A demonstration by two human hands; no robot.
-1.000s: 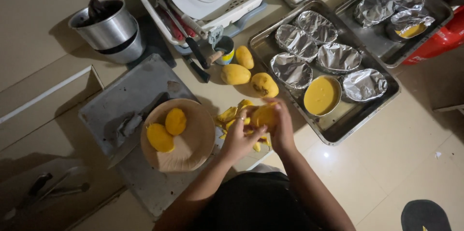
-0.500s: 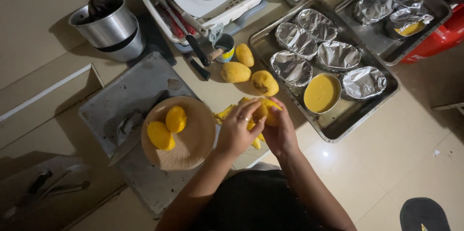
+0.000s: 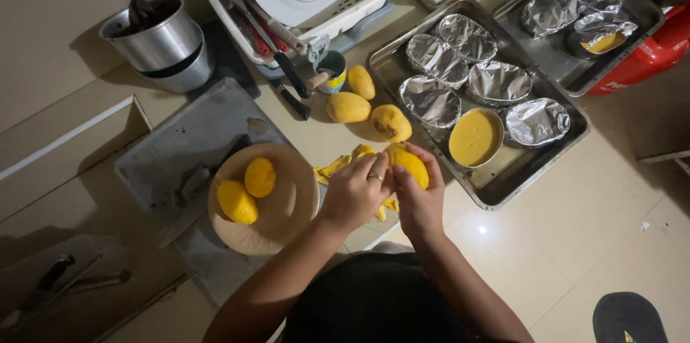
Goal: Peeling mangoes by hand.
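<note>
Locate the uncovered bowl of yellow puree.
In the head view, the uncovered bowl sits in the nearer metal tray, right of centre, among foil-covered bowls, just right of the hands' mango.

Single head-worn view, steeply downward and near, over floor (image 3: 589,214) and metal tray (image 3: 503,188).

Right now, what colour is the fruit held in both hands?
Yellow-orange: the fruit between the left hand and right hand, in the head view.
</note>
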